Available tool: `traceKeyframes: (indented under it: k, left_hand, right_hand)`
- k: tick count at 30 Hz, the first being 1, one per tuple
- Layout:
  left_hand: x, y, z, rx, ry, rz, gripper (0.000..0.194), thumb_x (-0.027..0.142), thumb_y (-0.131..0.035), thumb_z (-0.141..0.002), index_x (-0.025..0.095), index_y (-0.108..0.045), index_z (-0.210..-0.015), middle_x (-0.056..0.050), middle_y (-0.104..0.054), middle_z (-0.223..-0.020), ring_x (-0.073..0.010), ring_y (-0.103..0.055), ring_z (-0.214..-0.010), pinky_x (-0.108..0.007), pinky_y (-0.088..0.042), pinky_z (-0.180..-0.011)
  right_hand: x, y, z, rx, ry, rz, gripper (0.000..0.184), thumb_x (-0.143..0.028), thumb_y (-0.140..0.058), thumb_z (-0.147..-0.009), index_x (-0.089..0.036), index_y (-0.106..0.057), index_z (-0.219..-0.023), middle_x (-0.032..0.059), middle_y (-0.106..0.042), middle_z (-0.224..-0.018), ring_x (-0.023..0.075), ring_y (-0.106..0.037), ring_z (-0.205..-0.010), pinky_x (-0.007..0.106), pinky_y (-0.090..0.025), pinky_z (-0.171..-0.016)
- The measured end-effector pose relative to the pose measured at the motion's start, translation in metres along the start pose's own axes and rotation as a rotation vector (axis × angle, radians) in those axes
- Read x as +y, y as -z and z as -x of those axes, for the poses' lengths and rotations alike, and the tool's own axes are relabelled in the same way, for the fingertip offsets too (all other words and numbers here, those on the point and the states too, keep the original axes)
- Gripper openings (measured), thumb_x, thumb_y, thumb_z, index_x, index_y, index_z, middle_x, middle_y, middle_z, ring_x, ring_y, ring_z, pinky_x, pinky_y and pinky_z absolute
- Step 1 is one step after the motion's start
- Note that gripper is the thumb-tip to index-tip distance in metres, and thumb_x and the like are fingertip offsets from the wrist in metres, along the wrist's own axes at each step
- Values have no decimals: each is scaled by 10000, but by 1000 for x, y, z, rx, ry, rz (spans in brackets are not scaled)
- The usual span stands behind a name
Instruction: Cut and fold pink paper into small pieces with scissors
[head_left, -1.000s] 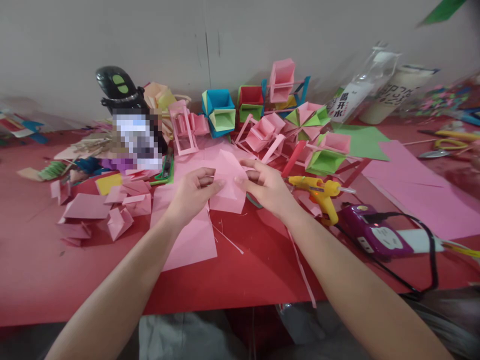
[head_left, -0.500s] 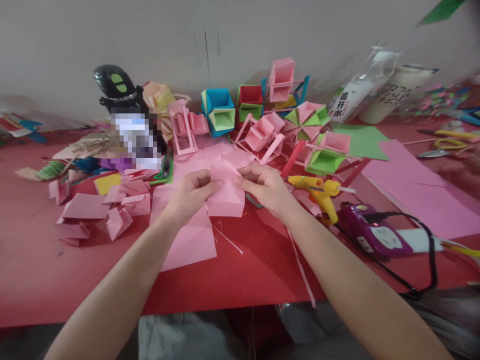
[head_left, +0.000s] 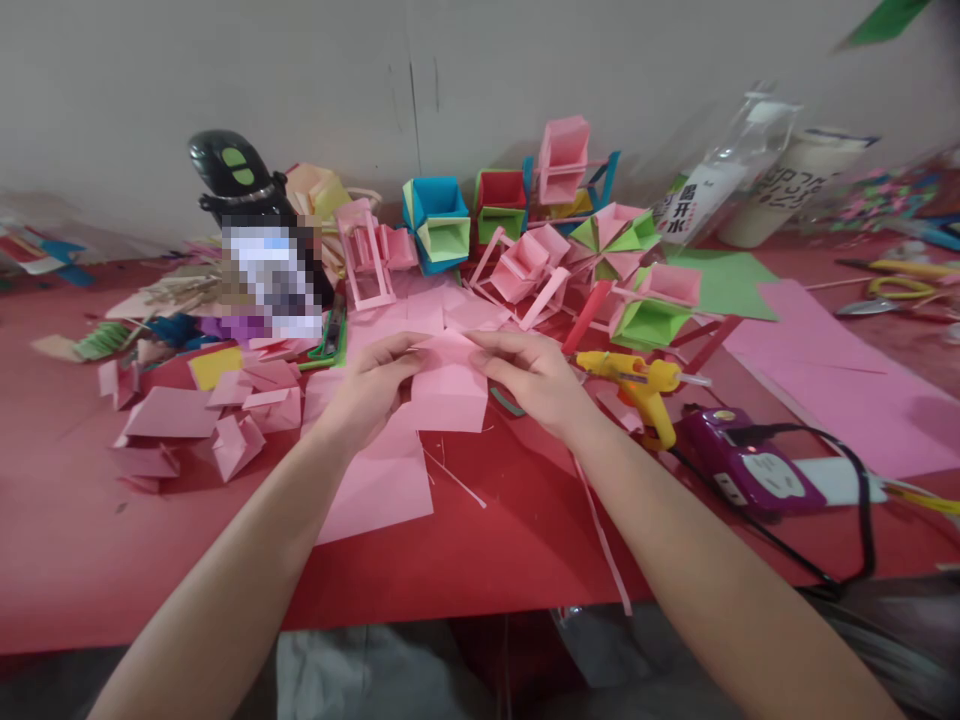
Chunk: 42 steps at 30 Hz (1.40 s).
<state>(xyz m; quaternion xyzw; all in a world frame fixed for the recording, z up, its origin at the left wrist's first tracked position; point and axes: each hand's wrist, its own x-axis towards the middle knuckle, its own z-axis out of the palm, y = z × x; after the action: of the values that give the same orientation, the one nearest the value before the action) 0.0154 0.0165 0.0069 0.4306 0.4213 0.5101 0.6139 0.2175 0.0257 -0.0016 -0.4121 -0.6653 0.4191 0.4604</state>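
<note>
Between my hands is a pink sheet of paper (head_left: pixel 450 385) with a crease across its lower part. My left hand (head_left: pixel 381 378) pinches its upper left edge, fingertips partly hidden behind it. At the upper right corner, my right hand (head_left: pixel 525 372) has thumb and fingers closed on the same paper. Under my left wrist lie flat pink sheets (head_left: pixel 382 490). A thin pink paper strip (head_left: pixel 604 545) hangs past the table edge below my right forearm.
Folded pink pieces (head_left: pixel 236 445) lie at left, before a phone (head_left: pixel 274 280) on a black stand. Paper models (head_left: pixel 439 225) line the back. On the right are a yellow glue gun (head_left: pixel 637 380), a purple power strip (head_left: pixel 750 465) with a black cable, pliers (head_left: pixel 877 305) and a bottle (head_left: pixel 720 170).
The paper has shifted slightly left. Both thumbs have moved from its front face up toward its top edge and corners.
</note>
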Motion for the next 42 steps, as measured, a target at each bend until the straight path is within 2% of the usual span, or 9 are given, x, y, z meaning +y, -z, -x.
traceKeyframes:
  k: [4,7,12,15,19,25,31,36,42]
  left_hand:
    - [-3,3,-1,44,-3,-59,178,145,-721,-727,202,-761,-892,5,-656,-702,-108,-576,-588,-216,-443,-543]
    - [-3,4,-2,66,-5,-114,206,143,-666,-749,205,-777,-911,4,-635,-672,-102,-538,-545,-209,-385,-485]
    - [5,1,1,-62,59,11,214,241,-580,-817,176,-765,-902,-47,-696,-821,-149,-636,-713,-235,-486,-598]
    - [8,0,3,-92,81,9,227,344,-632,-845,170,-750,-931,-48,-683,-843,-149,-620,-728,-239,-486,-606]
    - [8,2,5,-63,33,-129,253,251,-782,-755,173,-732,-991,5,-618,-740,-98,-540,-650,-194,-379,-534]
    - [5,5,3,-74,-50,-319,294,220,-735,-795,155,-663,-1073,6,-661,-731,-111,-587,-671,-235,-405,-622]
    - [6,3,4,-67,-50,-392,270,269,-724,-819,156,-623,-1043,-28,-700,-795,-155,-640,-746,-287,-458,-713]
    - [4,2,5,-147,-126,-418,189,244,-718,-826,162,-657,-985,-46,-721,-882,-153,-661,-788,-290,-482,-754]
    - [3,2,5,-200,-204,-421,139,243,-694,-855,175,-695,-977,-27,-710,-821,-140,-644,-731,-283,-500,-728]
  right_hand:
    - [-5,0,1,-26,56,64,347,-207,-661,-888,-291,-744,-1214,20,-734,-1264,230,-666,-1189,424,-514,-1047]
    - [-6,0,0,-41,87,92,355,-152,-637,-885,-311,-760,-1179,14,-752,-1225,226,-688,-1150,427,-538,-1014]
    - [-4,0,0,-34,153,110,378,-107,-609,-882,-339,-781,-1125,8,-770,-1172,208,-703,-1093,410,-556,-971]
    - [-4,-1,1,-27,192,124,426,-65,-573,-879,-344,-781,-1124,3,-761,-1186,188,-689,-1115,395,-533,-1002]
    - [-3,-1,2,-44,234,155,460,-55,-538,-875,-342,-774,-1146,11,-741,-1212,181,-662,-1160,392,-509,-1030]
    - [-4,-1,3,-44,209,126,476,-27,-496,-800,-287,-802,-1056,22,-751,-1174,194,-660,-1146,384,-518,-992]
    - [-11,-5,3,-43,82,15,160,-266,-653,-886,-223,-761,-996,41,-761,-1012,206,-685,-995,360,-549,-865]
    - [-7,-9,3,-53,21,-35,286,-393,-773,-814,-183,-696,-992,52,-736,-983,170,-680,-874,311,-555,-779]
    - [-5,-9,3,-73,-21,-20,352,-442,-804,-774,-168,-689,-962,51,-729,-925,150,-650,-784,301,-536,-720]
